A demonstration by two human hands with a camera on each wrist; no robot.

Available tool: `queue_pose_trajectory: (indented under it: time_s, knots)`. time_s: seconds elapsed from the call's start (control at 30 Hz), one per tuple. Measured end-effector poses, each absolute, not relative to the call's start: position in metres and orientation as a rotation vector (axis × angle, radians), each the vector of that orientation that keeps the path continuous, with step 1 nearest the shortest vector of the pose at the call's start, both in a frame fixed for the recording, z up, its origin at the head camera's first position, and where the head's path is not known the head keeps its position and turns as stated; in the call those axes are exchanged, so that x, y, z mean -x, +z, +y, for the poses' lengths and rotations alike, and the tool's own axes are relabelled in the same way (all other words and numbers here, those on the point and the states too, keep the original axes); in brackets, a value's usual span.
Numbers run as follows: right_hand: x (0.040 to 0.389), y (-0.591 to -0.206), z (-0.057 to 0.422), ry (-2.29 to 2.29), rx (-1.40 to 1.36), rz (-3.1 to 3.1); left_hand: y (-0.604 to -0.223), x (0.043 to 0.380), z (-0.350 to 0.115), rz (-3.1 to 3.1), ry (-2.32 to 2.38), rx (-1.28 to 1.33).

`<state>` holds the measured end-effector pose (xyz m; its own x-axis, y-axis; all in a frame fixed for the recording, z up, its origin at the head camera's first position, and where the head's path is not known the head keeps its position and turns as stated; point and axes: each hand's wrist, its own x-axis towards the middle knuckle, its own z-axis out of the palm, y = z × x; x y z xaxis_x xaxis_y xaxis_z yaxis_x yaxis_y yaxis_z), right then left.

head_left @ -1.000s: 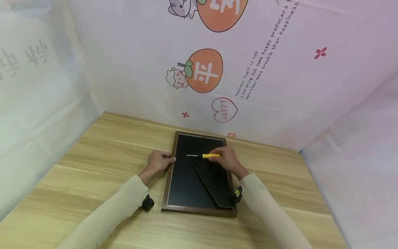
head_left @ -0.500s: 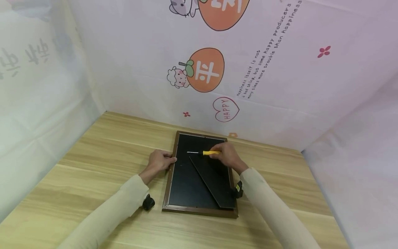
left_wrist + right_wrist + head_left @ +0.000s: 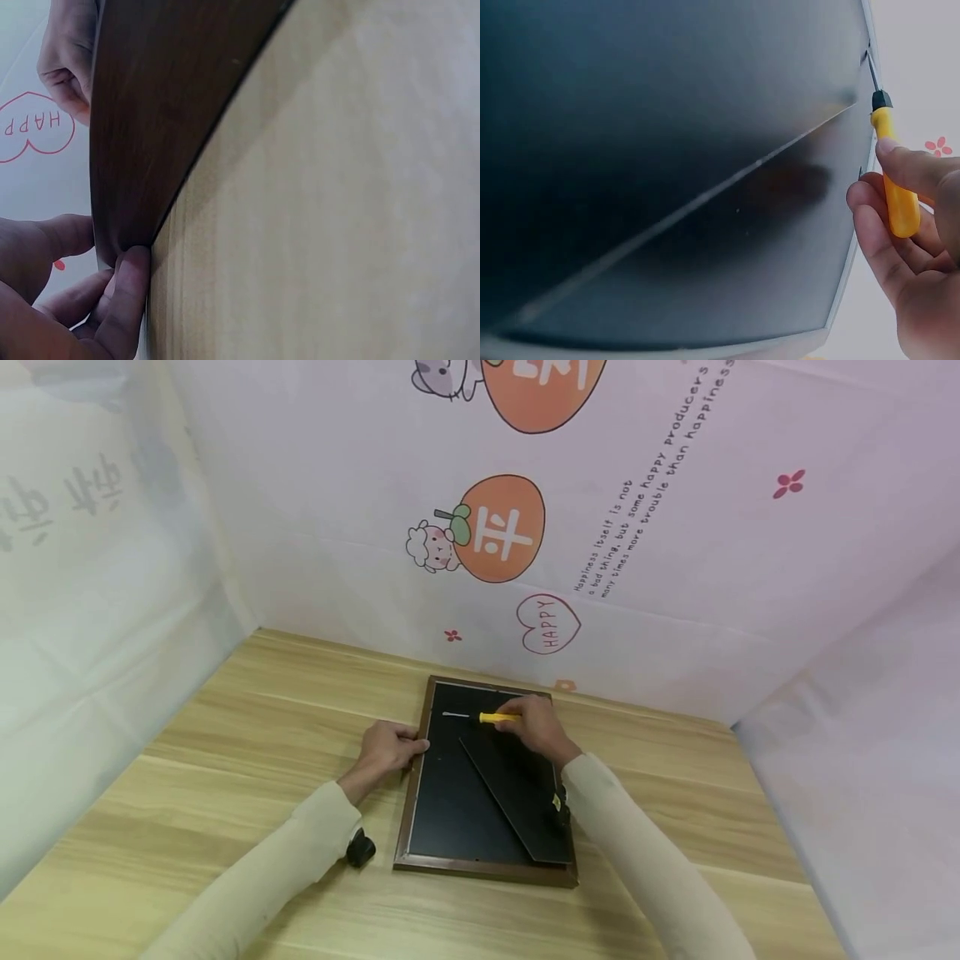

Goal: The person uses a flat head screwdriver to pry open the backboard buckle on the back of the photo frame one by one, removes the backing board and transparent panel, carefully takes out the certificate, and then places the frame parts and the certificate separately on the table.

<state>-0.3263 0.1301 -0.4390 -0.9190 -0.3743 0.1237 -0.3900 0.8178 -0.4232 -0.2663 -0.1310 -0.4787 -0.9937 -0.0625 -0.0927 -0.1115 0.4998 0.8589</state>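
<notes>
A brown picture frame lies face down, with its black backing board and slanting stand flap facing up. My left hand grips the frame's left side, thumb over the rim; in the left wrist view its fingers press against the brown outer wall. In my right hand is a slotted screwdriver, pinched by its yellow handle above the upper part of the board. The right wrist view shows the screwdriver shaft reaching toward a small dark tab near the frame's edge.
The wood-grain table extends around the frame. Behind it rises a white printed wall covering, close to the frame's far end; pale sheets hang at both sides. Black cameras sit on both wrists, the left camera beside the frame.
My right hand has moved the screwdriver farther up the backing board and slightly left, away from the tip of the stand flap. The left hand keeps its grip on the frame.
</notes>
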Motion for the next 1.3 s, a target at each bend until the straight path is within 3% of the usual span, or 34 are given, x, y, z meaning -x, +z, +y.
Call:
queue_pose_trajectory:
  time_s: [1.3]
  knots:
    - [0.347,-0.448,0.120,0.713,-0.585,-3.030,-0.483,0.269,-0.132,2.704,1.553,0.165]
